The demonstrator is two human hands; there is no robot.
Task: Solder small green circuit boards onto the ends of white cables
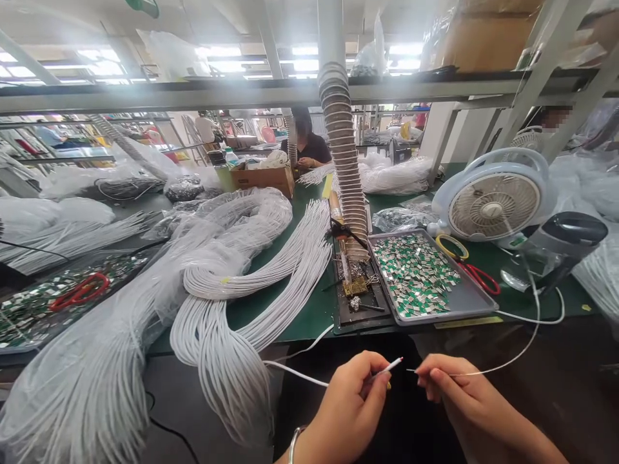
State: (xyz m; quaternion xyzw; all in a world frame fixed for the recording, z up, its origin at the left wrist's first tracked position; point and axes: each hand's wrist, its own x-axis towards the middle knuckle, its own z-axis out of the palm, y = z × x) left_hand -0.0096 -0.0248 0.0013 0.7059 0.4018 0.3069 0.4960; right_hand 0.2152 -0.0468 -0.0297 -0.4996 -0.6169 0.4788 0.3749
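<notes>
My left hand [349, 403] is closed around a white cable [302, 377], whose cut end points up and right past the fingers, with a small reddish tip. A bit of yellow shows at these fingertips; I cannot make out what it is. Just to the right, my right hand [467, 390] pinches a thin pale wire [513, 358] close to its tip. That wire runs back in a loop toward the right of the bench. A small gap separates the cable end from the wire tip. Both hands are in front of the bench edge.
Bundled white cables [217, 341] hang over the edge on the left. Ahead are a soldering stand [355, 287], a ribbed extraction hose [341, 142] and a metal tray [471, 303] of small green circuit boards. A fan [496, 200] and red-handled scissors [483, 278] lie rightward. Another person [314, 147] sits opposite.
</notes>
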